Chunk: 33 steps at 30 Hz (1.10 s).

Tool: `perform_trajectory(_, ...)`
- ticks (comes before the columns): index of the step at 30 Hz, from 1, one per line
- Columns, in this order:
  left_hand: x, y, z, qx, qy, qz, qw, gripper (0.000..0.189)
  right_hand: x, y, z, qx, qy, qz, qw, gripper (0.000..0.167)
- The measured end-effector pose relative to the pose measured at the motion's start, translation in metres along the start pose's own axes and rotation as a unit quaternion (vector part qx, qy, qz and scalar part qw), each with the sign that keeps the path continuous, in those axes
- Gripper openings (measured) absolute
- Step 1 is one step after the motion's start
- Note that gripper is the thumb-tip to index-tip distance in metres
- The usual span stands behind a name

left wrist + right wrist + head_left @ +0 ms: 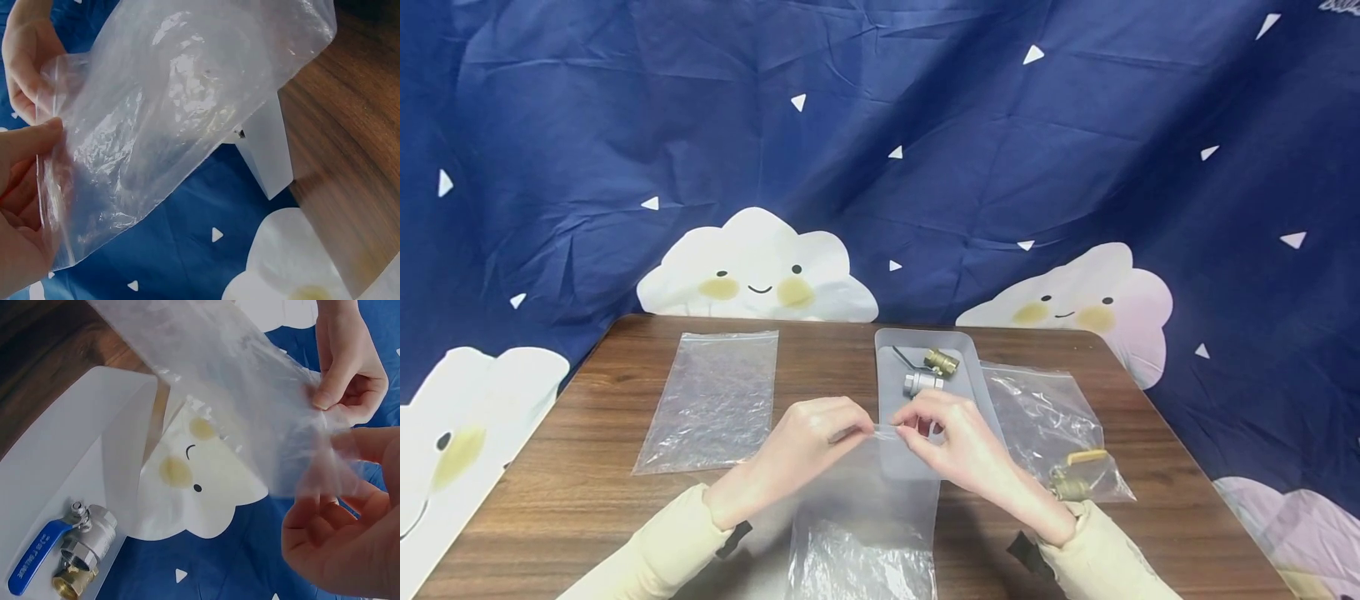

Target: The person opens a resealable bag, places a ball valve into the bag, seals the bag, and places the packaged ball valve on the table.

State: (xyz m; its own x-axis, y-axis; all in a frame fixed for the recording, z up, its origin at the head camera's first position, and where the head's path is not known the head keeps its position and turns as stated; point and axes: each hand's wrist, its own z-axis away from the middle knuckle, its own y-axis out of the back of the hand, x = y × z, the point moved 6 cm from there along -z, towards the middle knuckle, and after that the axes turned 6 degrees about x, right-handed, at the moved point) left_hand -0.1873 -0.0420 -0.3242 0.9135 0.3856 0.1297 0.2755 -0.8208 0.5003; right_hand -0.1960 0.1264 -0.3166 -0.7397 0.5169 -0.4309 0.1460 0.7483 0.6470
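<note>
One clear bag is stretching between two pinching hands

The left hand [815,435] and the right hand [958,437] are meeting closely over the middle of the desk [598,400], each pinching the clear bag [867,508] at its top edge between thumb and fingers. The bag is extending from there toward the person and is overlapping the near end of a pale tray [967,385]; whether its lower end is touching the desk, I cannot tell.

Inside the tray, just beyond the right hand, a silver valve [90,536] with a blue lever [39,557] is lying beside a brass valve [941,362].

To the left, a second clear bag [715,392] is lying flat near the left forearm. To the right of the tray, a third bag [1030,404] is holding a brass valve with a yellow handle [1086,457], partly hidden by the right forearm. Cream sleeves [651,546] are covering both arms, and a blue cloth [925,192] with white clouds and triangles is hanging behind the desk.
</note>
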Motion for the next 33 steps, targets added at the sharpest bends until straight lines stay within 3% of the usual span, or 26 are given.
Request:
perform_trajectory(6, 0.005, -0.002, 0.001, 0.013, -0.033, -0.004, 0.9994, 0.014, -0.002, -0.005, 0.001, 0.001, 0.027, -0.006, 0.9996, 0.011)
perform_trajectory(13, 0.011, -0.002, -0.001, 0.016, -0.059, -0.018, 0.998, 0.016, -0.002, -0.002, -0.001, 0.022, 0.007, 0.011, 0.9997, 0.01)
perform_trajectory(17, 0.008, 0.0, -0.001, 0.013, -0.053, -0.02, 0.9983, 0.016, -0.002, 0.0, -0.003, 0.019, -0.008, 0.009, 0.9998, 0.007)
perform_trajectory(25, -0.004, 0.003, 0.0, 0.002, 0.004, -0.001, 1.0, 0.015, 0.001, 0.003, -0.003, 0.014, -0.008, 0.011, 0.9998, 0.01)
perform_trajectory(33, 0.002, 0.002, -0.001, 0.008, -0.026, 0.003, 0.9996, 0.011, -0.004, -0.003, -0.004, -0.002, 0.024, -0.005, 0.9997, 0.012)
